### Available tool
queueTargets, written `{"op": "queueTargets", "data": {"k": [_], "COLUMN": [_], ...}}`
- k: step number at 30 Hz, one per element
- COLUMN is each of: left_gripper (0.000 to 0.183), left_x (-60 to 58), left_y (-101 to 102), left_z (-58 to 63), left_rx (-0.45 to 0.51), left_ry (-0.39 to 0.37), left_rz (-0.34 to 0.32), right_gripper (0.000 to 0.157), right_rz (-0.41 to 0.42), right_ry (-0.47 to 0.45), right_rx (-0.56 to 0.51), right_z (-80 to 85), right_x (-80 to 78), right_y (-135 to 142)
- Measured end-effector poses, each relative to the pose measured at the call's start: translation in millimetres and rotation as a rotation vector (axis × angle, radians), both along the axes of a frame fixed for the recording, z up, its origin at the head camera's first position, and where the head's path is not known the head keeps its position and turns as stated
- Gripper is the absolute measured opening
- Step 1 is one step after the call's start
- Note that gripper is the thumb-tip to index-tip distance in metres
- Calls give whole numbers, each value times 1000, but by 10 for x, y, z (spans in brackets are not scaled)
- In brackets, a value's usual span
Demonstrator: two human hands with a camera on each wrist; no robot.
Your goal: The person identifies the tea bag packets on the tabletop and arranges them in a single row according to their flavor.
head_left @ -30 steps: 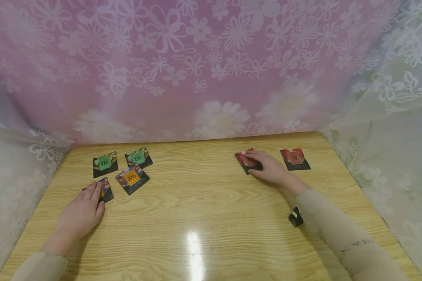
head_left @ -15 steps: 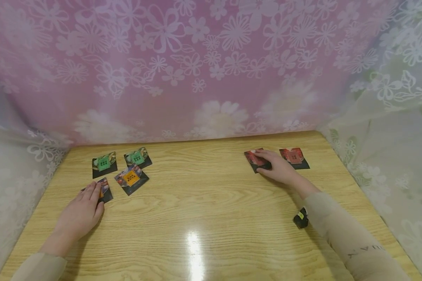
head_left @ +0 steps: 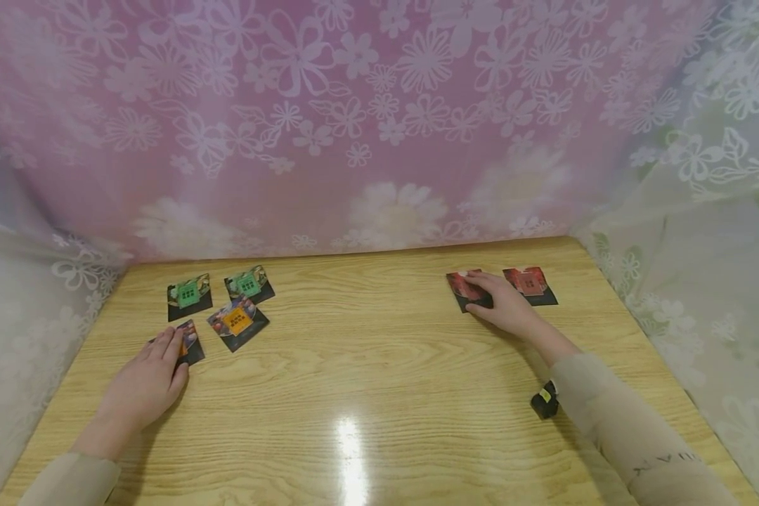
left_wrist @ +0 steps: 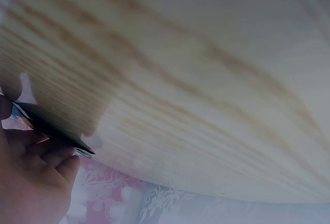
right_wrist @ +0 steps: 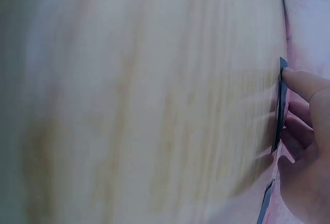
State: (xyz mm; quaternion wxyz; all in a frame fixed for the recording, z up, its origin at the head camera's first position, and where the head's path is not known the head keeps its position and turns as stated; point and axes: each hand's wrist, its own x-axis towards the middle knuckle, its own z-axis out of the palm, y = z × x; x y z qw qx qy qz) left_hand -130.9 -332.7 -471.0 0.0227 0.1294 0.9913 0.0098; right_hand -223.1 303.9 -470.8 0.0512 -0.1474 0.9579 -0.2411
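Note:
On the left of the table, my left hand (head_left: 142,383) lies with straight fingers over a small black packet with an orange label (head_left: 192,344), covering its left part. A second orange-labelled packet (head_left: 237,322) and two green-labelled packets, one at the far left (head_left: 188,295) and one beside it (head_left: 249,283), lie around it. Over on the right, my right hand (head_left: 502,302) rests its extended fingers on a red-labelled packet (head_left: 466,287), its thumb at the near edge. Another red-labelled packet (head_left: 530,284) lies just right of it. In the right wrist view the touched packet (right_wrist: 280,108) stays flat on the table.
A small black object with a yellow mark (head_left: 545,400) is beside my right sleeve, seemingly worn at the wrist. Floral curtains (head_left: 379,140) close off the wooden table (head_left: 354,379) at the back and both sides.
My right hand has slid the red-labelled packet to the right, nearer the other red one. The left hand and the packets on the left have stayed in place.

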Motion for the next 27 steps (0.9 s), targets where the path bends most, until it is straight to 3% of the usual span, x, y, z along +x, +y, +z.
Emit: {"op": "queueTargets", "data": {"k": [12,27], "left_gripper": [65,68], "left_x": [6,-31], "left_y": [9,-19], "left_z": [16,19], "left_rx": [3,6], "left_ry": [-14,-24], "left_rz": [25,33], "right_gripper": [67,67], "right_rz": [-65,-70], "right_ry": [20,14], "right_rx": [-29,-29], "right_z": [10,9], "right_x": [88,82], "right_y": [-62,-53]}}
